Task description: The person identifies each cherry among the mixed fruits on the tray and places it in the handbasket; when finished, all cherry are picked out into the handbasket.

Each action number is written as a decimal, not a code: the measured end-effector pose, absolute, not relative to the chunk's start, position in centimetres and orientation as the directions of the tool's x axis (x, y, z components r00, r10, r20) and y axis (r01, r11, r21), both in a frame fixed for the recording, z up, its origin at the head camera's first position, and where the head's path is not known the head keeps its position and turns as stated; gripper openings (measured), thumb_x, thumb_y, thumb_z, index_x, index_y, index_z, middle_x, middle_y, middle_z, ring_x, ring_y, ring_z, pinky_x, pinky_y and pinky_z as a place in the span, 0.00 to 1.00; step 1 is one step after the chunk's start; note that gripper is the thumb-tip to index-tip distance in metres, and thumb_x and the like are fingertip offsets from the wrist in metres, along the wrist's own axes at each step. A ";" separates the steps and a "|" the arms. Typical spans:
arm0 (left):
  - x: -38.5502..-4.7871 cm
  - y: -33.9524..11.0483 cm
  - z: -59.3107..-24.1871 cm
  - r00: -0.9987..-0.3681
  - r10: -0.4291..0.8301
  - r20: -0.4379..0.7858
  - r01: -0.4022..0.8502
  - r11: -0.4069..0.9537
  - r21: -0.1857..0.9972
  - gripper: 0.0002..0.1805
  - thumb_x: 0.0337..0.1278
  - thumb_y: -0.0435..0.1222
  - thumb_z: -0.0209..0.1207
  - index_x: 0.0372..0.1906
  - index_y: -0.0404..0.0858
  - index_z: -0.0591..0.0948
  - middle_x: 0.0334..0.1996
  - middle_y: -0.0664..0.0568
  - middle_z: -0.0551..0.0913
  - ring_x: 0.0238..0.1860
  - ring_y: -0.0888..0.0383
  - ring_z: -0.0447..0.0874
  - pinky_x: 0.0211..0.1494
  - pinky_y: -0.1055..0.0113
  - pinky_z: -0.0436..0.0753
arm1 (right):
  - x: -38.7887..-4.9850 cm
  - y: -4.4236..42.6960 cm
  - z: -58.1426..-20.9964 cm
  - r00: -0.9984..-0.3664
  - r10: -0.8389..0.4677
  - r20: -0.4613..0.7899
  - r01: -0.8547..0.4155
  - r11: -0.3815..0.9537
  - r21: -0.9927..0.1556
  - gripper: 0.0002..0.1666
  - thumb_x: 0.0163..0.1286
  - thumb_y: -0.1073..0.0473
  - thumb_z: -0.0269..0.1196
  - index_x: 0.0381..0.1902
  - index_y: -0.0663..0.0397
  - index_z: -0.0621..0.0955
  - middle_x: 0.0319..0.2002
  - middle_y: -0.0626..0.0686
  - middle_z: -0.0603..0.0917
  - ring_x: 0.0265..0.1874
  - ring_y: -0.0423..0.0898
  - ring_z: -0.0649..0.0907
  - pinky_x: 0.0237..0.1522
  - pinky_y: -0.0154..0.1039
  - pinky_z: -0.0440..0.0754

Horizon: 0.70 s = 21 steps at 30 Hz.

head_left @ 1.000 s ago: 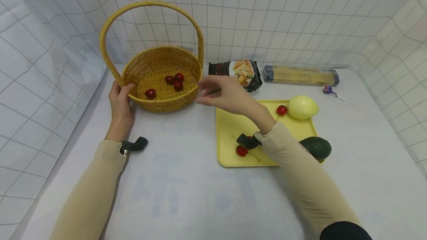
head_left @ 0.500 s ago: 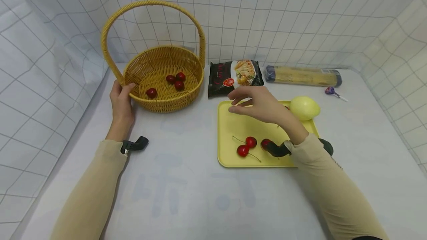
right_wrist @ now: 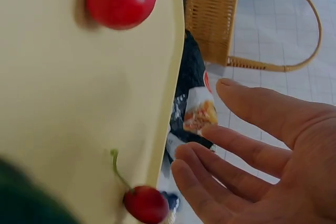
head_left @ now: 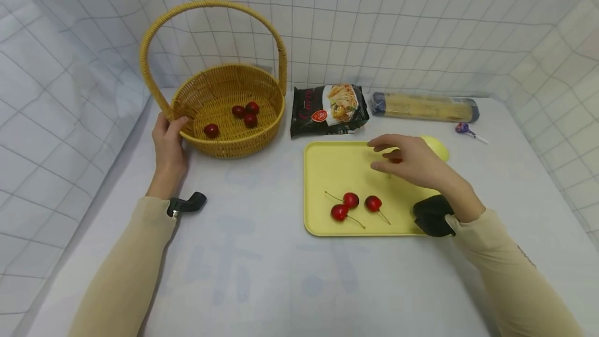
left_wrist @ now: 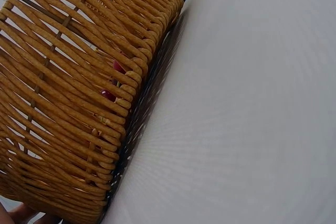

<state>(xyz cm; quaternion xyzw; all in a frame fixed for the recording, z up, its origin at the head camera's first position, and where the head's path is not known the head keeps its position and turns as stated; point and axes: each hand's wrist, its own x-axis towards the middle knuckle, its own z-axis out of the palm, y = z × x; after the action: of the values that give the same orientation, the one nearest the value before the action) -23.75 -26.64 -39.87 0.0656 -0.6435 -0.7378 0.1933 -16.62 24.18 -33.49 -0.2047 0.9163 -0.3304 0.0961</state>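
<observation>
My left hand (head_left: 169,147) grips the near left rim of a yellow wicker basket (head_left: 229,144), thumb over the edge. Its woven wall (left_wrist: 63,93) fills much of the left wrist view. Several dark red cherries (head_left: 211,130) lie inside. My right hand (head_left: 412,160) hovers over a yellow tray (head_left: 327,170), holding nothing, its fingers apart and slightly bent. Beneath those fingers a cherry (right_wrist: 146,204) with a green stem lies near the tray's back edge, partly hidden in the head view. Three more stemmed cherries (head_left: 373,203) are grouped toward the tray's front.
Behind the tray lie a black noodle packet (head_left: 329,111), a long pack of dry noodles (head_left: 425,107) and a lollipop (head_left: 463,128). A yellow lemon-like fruit (head_left: 437,147) sits at the tray's back right. A dark green fruit (right_wrist: 26,198) shows blurred in the right wrist view.
My right hand has moved right, from beside the basket's rim to above the cherry at the back of the tray. My left hand and the basket have stayed in place.
</observation>
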 end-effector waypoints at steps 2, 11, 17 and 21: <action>-23.7 -26.7 -39.8 -0.917 -0.367 0.155 0.203 -0.095 0.975 0.25 0.69 0.38 0.57 0.68 0.37 0.76 0.63 0.51 0.76 0.66 0.56 0.72 0.76 0.63 0.64 | -16.1 24.9 -33.6 -0.902 -0.432 -0.021 -0.328 0.716 -0.616 0.26 0.72 0.60 0.70 0.66 0.59 0.80 0.62 0.63 0.84 0.57 0.60 0.86 0.61 0.58 0.82; -23.5 -27.1 -40.1 -0.916 -0.374 0.143 0.200 -0.118 0.973 0.25 0.68 0.38 0.58 0.68 0.39 0.76 0.62 0.52 0.76 0.66 0.57 0.71 0.73 0.66 0.65 | -15.4 25.7 -34.5 -0.897 -0.437 0.063 -0.402 0.750 -0.526 0.26 0.71 0.66 0.70 0.65 0.63 0.80 0.64 0.64 0.82 0.63 0.62 0.80 0.66 0.61 0.75; -23.6 -27.1 -40.1 -0.914 -0.376 0.151 0.211 -0.123 0.970 0.25 0.68 0.38 0.59 0.68 0.39 0.76 0.63 0.51 0.76 0.67 0.56 0.71 0.75 0.64 0.64 | -15.4 25.2 -34.5 -0.914 -0.403 0.049 -0.375 0.790 -0.484 0.27 0.70 0.66 0.70 0.66 0.65 0.79 0.68 0.67 0.78 0.67 0.65 0.78 0.69 0.62 0.73; -23.8 -26.9 -40.0 -0.918 -0.361 0.164 0.218 -0.114 0.969 0.25 0.68 0.38 0.58 0.69 0.39 0.76 0.63 0.51 0.76 0.67 0.55 0.71 0.75 0.64 0.64 | -15.0 25.1 -34.3 -0.928 -0.368 0.055 -0.350 0.815 -0.462 0.27 0.70 0.65 0.70 0.65 0.67 0.79 0.69 0.69 0.77 0.66 0.67 0.78 0.66 0.63 0.75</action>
<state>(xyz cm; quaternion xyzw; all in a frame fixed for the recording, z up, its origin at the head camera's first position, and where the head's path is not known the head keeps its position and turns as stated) -23.80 -26.88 -39.98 0.0561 -0.6366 -0.7442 0.1944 -15.02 25.10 -34.27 -0.1886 0.9524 -0.2387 0.0185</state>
